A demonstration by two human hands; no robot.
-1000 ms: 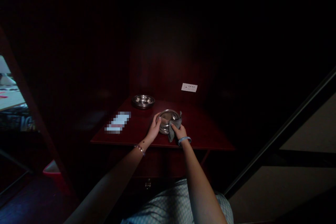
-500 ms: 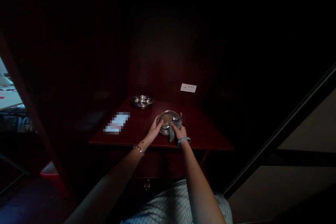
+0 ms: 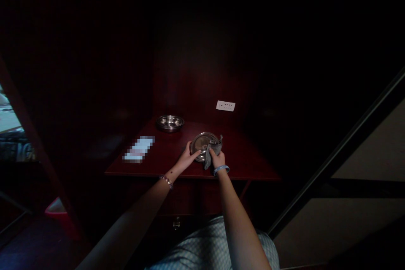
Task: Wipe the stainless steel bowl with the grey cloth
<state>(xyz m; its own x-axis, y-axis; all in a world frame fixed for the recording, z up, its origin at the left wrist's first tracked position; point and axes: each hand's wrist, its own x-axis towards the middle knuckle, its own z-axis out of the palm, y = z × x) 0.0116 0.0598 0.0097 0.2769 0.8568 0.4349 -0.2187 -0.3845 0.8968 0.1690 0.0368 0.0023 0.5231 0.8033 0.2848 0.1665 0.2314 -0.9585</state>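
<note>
A shiny metal bowl (image 3: pixel 201 144), tilted toward me, is held over the front of the dark red desk (image 3: pixel 249 164). My left hand (image 3: pixel 189 157) grips its left rim, thumb on the inner side and fingers behind. At the bowl's right side, my right hand (image 3: pixel 217 158) pinches a grey cloth (image 3: pixel 209 154) folded over the rim and pressed against the metal. The fingers behind the bowl are hidden. Farther back on the left, a stack of similar metal bowls (image 3: pixel 170 123) rests on the desk.
A blurred-out pale flat rectangle (image 3: pixel 139 149) lies on the desk's left side. On the back wall is a white power socket (image 3: pixel 225 105). A red bin (image 3: pixel 60 211) stands on the floor at the left. Dark panels enclose the desk.
The bowl has turned and shifted slightly to the right in my hands. My left thumb has moved lower along the rim. The cloth stays in my right hand.
</note>
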